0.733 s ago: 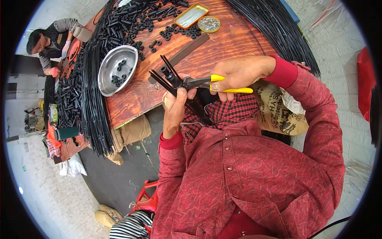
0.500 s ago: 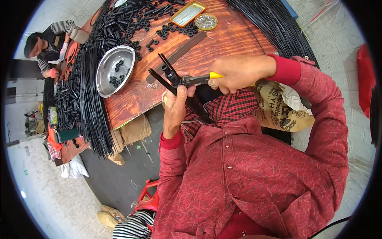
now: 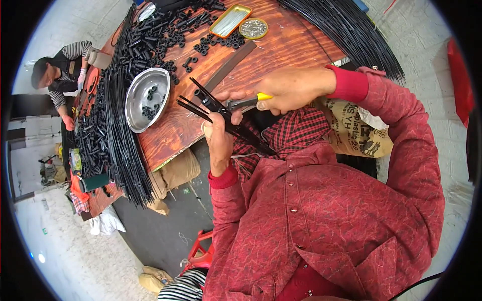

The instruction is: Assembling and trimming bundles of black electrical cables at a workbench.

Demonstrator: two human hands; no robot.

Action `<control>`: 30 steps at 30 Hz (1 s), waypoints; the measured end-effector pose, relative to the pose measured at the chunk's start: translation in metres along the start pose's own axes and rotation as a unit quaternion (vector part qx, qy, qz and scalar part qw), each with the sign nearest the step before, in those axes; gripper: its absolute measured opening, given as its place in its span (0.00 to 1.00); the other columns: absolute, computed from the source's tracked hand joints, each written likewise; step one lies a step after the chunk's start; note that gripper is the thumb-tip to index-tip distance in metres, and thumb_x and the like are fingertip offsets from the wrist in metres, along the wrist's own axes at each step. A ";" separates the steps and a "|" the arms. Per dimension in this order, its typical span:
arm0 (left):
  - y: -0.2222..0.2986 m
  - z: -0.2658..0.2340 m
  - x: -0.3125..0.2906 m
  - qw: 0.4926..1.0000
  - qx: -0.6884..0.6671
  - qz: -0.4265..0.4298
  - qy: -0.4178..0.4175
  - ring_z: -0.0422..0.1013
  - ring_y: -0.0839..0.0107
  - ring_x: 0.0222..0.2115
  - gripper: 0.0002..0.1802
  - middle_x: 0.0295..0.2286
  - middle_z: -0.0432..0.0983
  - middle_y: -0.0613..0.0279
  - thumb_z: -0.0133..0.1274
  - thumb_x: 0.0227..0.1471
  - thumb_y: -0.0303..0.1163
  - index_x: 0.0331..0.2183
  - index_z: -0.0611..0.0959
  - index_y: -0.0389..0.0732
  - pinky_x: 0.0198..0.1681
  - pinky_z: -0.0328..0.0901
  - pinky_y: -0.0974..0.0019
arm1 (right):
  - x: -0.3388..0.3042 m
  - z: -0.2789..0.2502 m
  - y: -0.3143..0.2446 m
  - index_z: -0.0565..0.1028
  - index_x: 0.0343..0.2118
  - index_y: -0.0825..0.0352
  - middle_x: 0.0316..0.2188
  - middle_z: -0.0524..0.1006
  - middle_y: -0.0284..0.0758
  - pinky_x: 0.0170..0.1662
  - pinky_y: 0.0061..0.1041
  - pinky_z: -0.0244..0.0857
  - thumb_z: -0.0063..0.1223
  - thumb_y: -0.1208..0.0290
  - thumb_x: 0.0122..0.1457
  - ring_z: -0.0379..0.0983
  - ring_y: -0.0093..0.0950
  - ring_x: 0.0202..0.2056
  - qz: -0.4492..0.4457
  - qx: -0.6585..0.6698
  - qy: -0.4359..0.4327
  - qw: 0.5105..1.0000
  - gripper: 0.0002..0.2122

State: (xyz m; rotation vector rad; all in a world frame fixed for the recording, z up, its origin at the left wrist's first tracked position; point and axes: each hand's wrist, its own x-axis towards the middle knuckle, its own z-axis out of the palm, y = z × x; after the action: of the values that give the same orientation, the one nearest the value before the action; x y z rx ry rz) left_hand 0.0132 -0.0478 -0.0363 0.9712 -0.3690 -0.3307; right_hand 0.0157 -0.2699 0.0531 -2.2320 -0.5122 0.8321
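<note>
My left hand (image 3: 220,138) is closed around a bundle of thin black rods (image 3: 252,138), whose tips stick out past the fingers toward the table. A black tubular fitting (image 3: 211,104) sits among the rods, tilted, just above my left thumb. In my right hand (image 3: 297,89) is a pair of pliers (image 3: 244,102) with yellow on the handle, fingers wrapped round the grips. The plier jaws reach the side of the fitting beside my left fingers; their exact bite is hidden. The lower rods run down over a red-and-black checked cloth (image 3: 296,128) on my lap.
On the reddish wooden table (image 3: 291,47) lie a dark strip (image 3: 231,65), a metal bowl (image 3: 131,111) with small black rings, a yellow tray (image 3: 219,35) of thin pale pins and a round dish (image 3: 253,38) of small metal pieces. Long black rods (image 3: 120,145) line the left edge. A co-worker (image 3: 70,70) sits far left.
The rods and fitting have tilted further left in my left hand. My right hand and the pliers have shifted slightly left. The whole view has turned a little.
</note>
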 end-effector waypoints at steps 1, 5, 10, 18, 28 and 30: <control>0.000 0.001 0.001 1.000 0.000 -0.001 0.000 0.62 0.77 0.27 0.27 0.45 0.73 0.48 0.40 0.65 0.50 0.51 0.69 0.36 0.34 0.63 0.69 | -0.008 -0.005 -0.008 0.77 0.32 0.70 0.22 0.78 0.46 0.32 0.42 0.68 0.51 0.61 0.60 0.77 0.44 0.28 -0.018 -0.102 0.042 0.994 0.14; 0.000 0.003 0.004 1.000 -0.005 0.000 -0.021 0.63 0.76 0.27 0.26 0.45 0.73 0.46 0.41 0.65 0.50 0.49 0.69 0.36 0.33 0.61 0.69 | -0.015 -0.008 -0.011 0.76 0.34 0.72 0.25 0.78 0.47 0.34 0.42 0.68 0.51 0.64 0.59 0.76 0.46 0.32 -0.056 -0.151 0.097 0.982 0.13; 0.001 0.008 0.001 1.000 0.027 0.010 0.001 0.63 0.75 0.26 0.25 0.42 0.73 0.49 0.42 0.65 0.50 0.48 0.69 0.36 0.33 0.61 0.68 | -0.015 -0.012 -0.019 0.76 0.33 0.71 0.26 0.77 0.49 0.35 0.44 0.68 0.53 0.64 0.57 0.76 0.49 0.33 -0.035 -0.199 0.074 0.977 0.12; -0.003 0.019 -0.004 0.991 0.123 0.029 0.035 0.64 0.75 0.27 0.29 0.40 0.74 0.54 0.48 0.61 0.54 0.48 0.70 0.37 0.32 0.61 0.69 | -0.022 -0.007 -0.019 0.77 0.27 0.72 0.24 0.77 0.49 0.33 0.44 0.69 0.55 0.66 0.54 0.76 0.49 0.31 -0.045 -0.240 0.115 0.963 0.12; -0.006 0.025 -0.001 0.974 0.203 0.083 0.050 0.63 0.78 0.26 0.28 0.37 0.76 0.57 0.44 0.63 0.54 0.45 0.72 0.36 0.31 0.60 0.72 | -0.018 0.010 -0.030 0.80 0.27 0.71 0.28 0.80 0.49 0.36 0.42 0.72 0.54 0.72 0.46 0.79 0.46 0.34 0.003 -0.299 0.138 0.944 0.08; -0.005 0.021 -0.002 0.987 0.139 0.055 0.059 0.63 0.78 0.27 0.28 0.37 0.76 0.57 0.43 0.63 0.54 0.46 0.71 0.35 0.32 0.60 0.71 | -0.016 0.013 -0.023 0.78 0.28 0.71 0.25 0.79 0.47 0.33 0.41 0.71 0.54 0.70 0.50 0.79 0.43 0.30 -0.035 -0.297 0.159 0.941 0.09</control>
State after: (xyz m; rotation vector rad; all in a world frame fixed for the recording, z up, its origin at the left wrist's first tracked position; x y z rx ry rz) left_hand 0.0017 -0.0656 -0.0303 1.2331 -0.3642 -0.1217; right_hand -0.0072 -0.2568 0.0694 -2.8039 -0.7516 0.2764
